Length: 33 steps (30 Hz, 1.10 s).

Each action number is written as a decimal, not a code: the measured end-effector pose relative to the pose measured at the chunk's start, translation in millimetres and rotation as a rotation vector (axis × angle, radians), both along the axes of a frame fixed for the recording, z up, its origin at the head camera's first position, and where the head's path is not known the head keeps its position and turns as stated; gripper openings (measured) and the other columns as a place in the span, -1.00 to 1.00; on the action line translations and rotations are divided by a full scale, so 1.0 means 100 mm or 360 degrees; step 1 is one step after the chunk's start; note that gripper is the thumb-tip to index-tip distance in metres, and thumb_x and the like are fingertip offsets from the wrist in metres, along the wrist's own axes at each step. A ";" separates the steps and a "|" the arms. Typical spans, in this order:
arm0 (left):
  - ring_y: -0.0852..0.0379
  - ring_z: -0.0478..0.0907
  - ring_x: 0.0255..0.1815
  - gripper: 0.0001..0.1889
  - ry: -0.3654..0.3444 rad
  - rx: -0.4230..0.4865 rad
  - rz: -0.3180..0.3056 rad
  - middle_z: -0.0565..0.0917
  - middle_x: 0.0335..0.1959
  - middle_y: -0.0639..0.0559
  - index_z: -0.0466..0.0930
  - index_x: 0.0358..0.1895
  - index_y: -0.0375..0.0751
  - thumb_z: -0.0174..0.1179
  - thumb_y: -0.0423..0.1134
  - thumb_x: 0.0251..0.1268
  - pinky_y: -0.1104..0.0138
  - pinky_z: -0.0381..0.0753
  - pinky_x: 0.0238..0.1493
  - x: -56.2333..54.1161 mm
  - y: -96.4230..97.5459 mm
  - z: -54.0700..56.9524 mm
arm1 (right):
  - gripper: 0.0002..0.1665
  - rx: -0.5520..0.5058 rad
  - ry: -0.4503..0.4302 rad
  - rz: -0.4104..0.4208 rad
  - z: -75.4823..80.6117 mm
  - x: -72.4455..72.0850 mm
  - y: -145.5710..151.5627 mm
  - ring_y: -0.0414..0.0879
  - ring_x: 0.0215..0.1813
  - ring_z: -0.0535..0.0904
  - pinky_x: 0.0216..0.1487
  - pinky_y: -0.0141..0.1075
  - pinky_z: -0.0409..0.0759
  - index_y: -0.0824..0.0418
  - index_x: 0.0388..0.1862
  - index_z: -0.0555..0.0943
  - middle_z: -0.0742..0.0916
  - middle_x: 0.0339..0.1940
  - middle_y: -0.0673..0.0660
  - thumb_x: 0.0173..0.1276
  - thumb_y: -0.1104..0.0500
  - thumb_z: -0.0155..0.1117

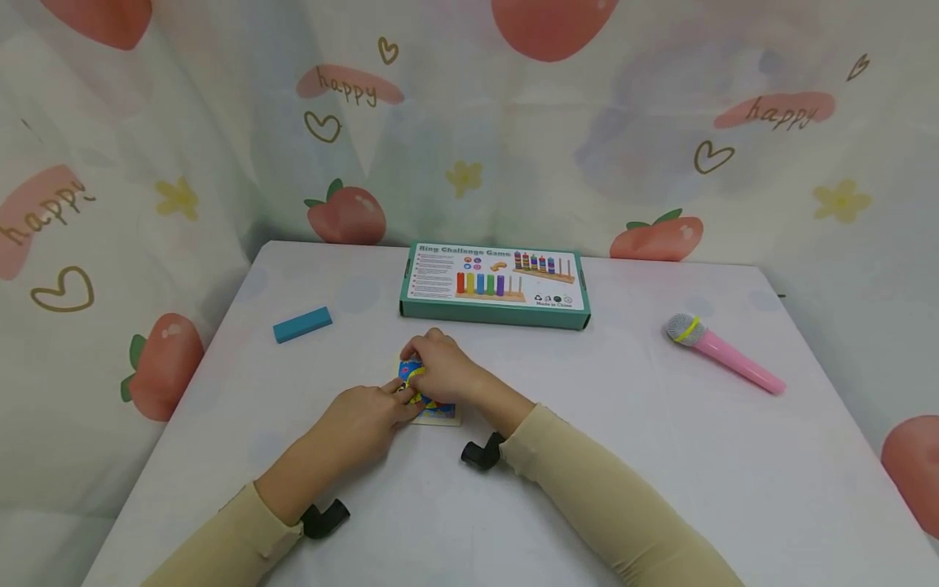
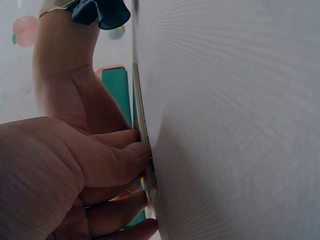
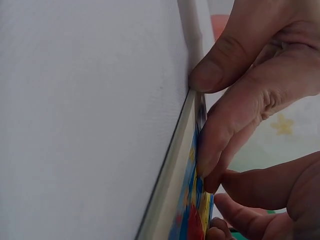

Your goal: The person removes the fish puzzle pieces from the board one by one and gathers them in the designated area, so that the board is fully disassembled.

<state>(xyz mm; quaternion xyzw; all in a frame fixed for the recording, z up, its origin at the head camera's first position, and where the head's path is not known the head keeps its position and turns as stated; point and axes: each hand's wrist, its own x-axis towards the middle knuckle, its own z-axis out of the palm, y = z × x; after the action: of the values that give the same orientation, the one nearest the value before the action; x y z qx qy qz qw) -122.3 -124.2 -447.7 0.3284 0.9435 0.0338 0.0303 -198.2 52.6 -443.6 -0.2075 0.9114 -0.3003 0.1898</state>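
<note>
A small wooden picture puzzle (image 1: 438,411), printed in blue and yellow, lies near the middle of the white table under both hands. Its pale edge (image 3: 170,170) shows side-on in the right wrist view, with the thumb of my left hand (image 1: 367,417) at one corner and its fingers bent onto the printed face. My right hand (image 1: 446,367) is bent over the far part of the puzzle, thumb and fingertips together at the picture. Much of the picture is hidden by the fingers. The left wrist view shows my left hand (image 2: 55,170) in front of the right one.
Behind the hands stands a green-edged Ring Challenge Game box (image 1: 495,314). A blue block (image 1: 302,324) lies to the left, and a pink toy microphone (image 1: 734,359) to the right. A printed cloth (image 1: 513,163) hangs along the table's back edge.
</note>
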 end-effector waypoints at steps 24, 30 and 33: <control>-0.07 0.68 0.42 -0.56 -0.0067 -0.0017 0.0038 0.70 0.41 -0.02 0.78 0.30 0.07 0.35 -0.36 0.40 0.00 0.84 -0.14 0.00 0.02 0.04 | -0.70 -0.0160 0.0004 -0.0226 -0.05 0.00 -0.07 0.00 0.03 0.58 0.15 -0.11 0.60 0.14 0.19 0.70 0.68 0.01 0.16 0.54 0.29 0.26; -0.08 0.67 0.43 -0.55 -0.0086 -0.0026 0.0031 0.69 0.43 -0.02 0.75 0.33 0.08 0.34 -0.35 0.43 -0.03 0.84 -0.03 0.00 0.02 0.04 | -0.73 -0.0183 0.0051 -0.0319 -0.07 0.02 -0.07 -0.05 -0.12 0.54 -0.07 -0.24 0.48 0.10 0.06 0.77 0.67 -0.15 0.11 0.50 0.31 0.27; -0.08 0.66 0.44 -0.55 -0.0097 -0.0028 0.0032 0.68 0.44 -0.02 0.75 0.34 0.09 0.33 -0.33 0.45 -0.04 0.84 -0.01 0.00 0.01 0.04 | -0.75 -0.0219 0.0041 -0.0318 -0.07 0.02 -0.07 -0.05 -0.13 0.55 -0.10 -0.25 0.46 0.07 0.03 0.79 0.67 -0.19 0.09 0.50 0.29 0.28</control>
<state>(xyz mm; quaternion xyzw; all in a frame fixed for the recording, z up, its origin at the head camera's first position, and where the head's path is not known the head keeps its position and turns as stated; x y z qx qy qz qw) -122.7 -123.0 -443.5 0.3175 0.9456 0.0360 0.0616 -196.6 45.8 -450.3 -0.1321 0.9072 -0.3768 0.1324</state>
